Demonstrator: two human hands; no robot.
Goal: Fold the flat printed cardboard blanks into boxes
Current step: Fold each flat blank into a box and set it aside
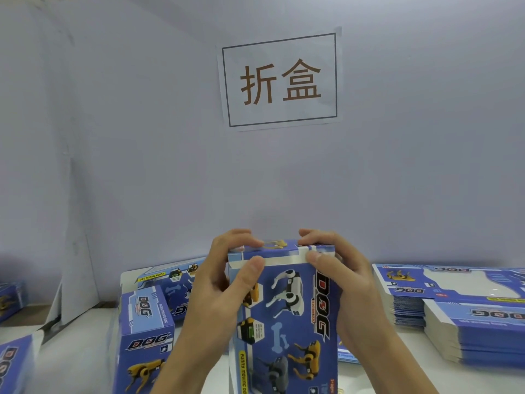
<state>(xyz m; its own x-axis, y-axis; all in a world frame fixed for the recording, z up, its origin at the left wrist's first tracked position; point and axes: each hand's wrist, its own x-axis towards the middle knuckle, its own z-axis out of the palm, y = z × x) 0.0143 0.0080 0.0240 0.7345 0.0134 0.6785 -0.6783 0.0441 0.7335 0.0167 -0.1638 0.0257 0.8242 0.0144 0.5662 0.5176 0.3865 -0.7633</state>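
Behind my hands hangs a pale wall. My left hand (224, 280) and right hand (338, 277) both grip the upright box (284, 317) between them, thumbs pressing its top flap; uneven pressure could buckle that flap.

box (284, 317) bottom cut off by frame edge; right-hand stack (483, 334) blurred
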